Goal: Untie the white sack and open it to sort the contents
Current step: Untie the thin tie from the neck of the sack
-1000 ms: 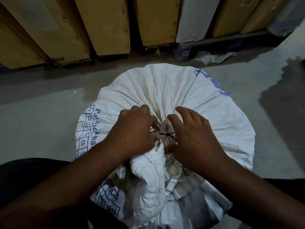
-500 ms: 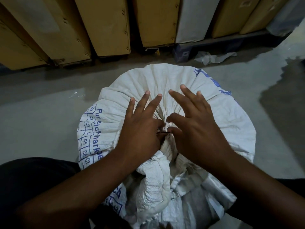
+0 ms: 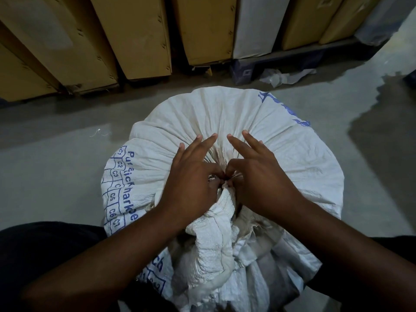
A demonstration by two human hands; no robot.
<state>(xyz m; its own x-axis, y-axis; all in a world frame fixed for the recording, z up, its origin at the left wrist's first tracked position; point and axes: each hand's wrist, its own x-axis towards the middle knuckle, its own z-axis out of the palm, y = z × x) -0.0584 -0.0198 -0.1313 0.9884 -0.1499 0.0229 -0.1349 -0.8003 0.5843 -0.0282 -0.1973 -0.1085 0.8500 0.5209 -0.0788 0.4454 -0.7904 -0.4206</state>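
White sack point(image 3: 225, 122) stands on floor point(image 3: 56, 172) before you, neck bunched at centre. Left hand point(image 3: 191, 183) and right hand point(image 3: 258, 181) both pinch tie point(image 3: 221, 180), spare fingers splayed. Pick knot loose patiently; avoid yanking tighter.

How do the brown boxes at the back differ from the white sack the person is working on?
The cardboard boxes are tan, flat-sided and stiff, leaning in a row; the white sack is woven, rounded and wrinkled into pleats. The sack carries blue print, while the boxes look plain. The left hand and right hand pinch at the sack's gathered neck; nobody touches the boxes. Both are closed.
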